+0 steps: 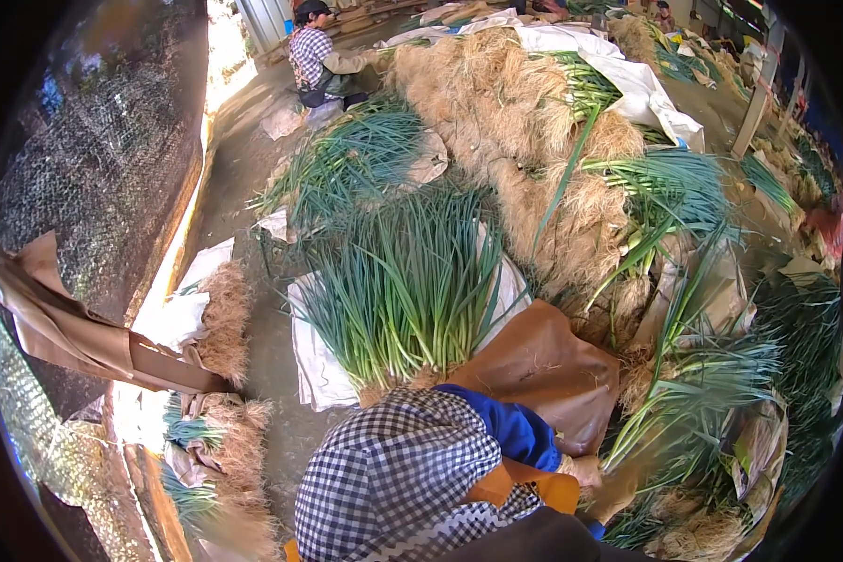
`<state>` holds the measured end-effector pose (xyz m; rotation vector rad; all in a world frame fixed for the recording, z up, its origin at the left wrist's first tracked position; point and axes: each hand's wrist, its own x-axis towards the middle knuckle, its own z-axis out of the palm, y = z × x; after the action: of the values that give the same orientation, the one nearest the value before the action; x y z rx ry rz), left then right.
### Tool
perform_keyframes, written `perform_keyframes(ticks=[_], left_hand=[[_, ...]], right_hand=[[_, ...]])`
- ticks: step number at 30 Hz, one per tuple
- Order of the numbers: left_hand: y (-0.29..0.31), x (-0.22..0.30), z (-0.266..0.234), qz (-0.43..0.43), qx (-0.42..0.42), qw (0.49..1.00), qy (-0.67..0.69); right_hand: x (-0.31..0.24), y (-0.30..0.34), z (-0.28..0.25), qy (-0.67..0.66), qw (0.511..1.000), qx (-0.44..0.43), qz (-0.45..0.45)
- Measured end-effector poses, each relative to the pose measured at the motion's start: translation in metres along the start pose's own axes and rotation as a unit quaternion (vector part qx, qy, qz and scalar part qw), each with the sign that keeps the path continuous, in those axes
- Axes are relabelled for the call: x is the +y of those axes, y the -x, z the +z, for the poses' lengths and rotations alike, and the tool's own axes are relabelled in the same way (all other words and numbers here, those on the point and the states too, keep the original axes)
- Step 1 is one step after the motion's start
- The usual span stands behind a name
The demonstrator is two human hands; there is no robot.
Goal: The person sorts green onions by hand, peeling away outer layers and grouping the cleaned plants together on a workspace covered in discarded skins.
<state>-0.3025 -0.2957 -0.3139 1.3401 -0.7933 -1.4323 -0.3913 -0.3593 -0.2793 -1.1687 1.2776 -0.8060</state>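
Observation:
Green onions (651, 426) with pale stalks fan out at the lower right. My left arm, in a checkered sleeve with blue below it, bends toward them. My left hand (583, 470) is closed at the pale lower ends of the stalks; its fingers are partly hidden. Just beside it is my right hand (618, 495), blurred and partly covered, close to the same stalks. Left of my hands, a large upright bunch of green onions (407, 290) stands on a white sack (320, 375). A brown sheet (548, 365) lies between that bunch and the stalks at my hands.
A long heap of green onions with tan roots (525, 159) stretches away ahead, partly under white sacking (618, 66). Another person (317, 56) sits at the far left beside more green onions (356, 155). Dark netting (94, 178) and a wrapped beam (112, 347) border the left.

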Motion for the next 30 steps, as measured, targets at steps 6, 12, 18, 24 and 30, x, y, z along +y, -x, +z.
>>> perform_keyframes(ticks=[6,12,18,24,30], left_hand=[[0.001,0.006,-0.002,-0.040,0.031,0.999,-0.005],[0.025,0.045,-0.018,0.008,-0.066,0.989,0.133],[0.026,0.051,-0.036,-0.088,-0.092,0.946,0.298],[0.023,0.056,-0.016,-0.129,-0.008,0.927,0.352],[0.024,0.049,-0.017,-0.128,-0.067,0.935,0.325]], right_hand=[[-0.036,0.034,0.026,0.358,0.906,0.142,-0.175],[-0.001,0.008,0.008,-0.111,0.990,0.079,-0.038],[-0.003,0.004,0.022,0.146,0.949,0.200,-0.196],[-0.020,0.066,-0.003,0.361,0.891,0.013,-0.274],[-0.047,0.075,-0.053,0.356,0.908,-0.210,-0.073]])
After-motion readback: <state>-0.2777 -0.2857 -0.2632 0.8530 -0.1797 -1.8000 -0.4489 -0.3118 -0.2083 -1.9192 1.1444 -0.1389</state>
